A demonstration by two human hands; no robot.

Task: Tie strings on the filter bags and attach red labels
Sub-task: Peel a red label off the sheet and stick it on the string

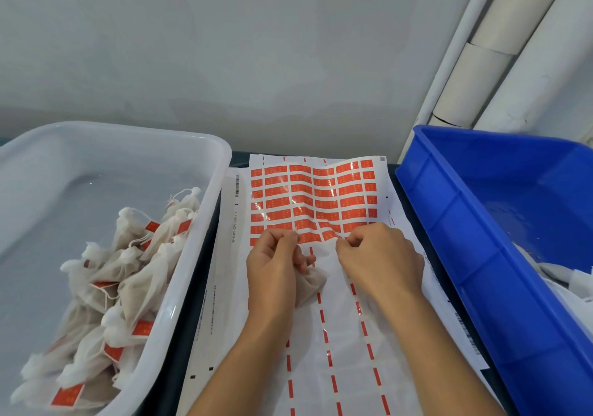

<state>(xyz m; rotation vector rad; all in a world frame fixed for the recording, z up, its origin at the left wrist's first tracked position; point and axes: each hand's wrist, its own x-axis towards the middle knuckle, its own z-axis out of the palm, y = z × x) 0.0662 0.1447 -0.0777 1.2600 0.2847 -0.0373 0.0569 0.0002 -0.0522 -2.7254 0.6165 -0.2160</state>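
Label sheet (pixel 316 197) lies flat between white tub (pixel 205 223) of finished bags and blue crate (pixel 449 223); a filter bag (pixel 310 282) sits over it, held in the left hand (pixel 272 264). To cinch well, pull both string ends apart evenly, bag neck bunched tight. Left hand curls round the bag's neck, right hand (pixel 382 258) pinches fingertips together, probably on string, too fine to confirm.

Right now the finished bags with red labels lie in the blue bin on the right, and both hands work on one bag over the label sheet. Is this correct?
Not quite. The head view shows the finished bags lying in the white tray on the left, not the blue bin. The rest holds: left hand and right hand work on one bag over the label sheet.
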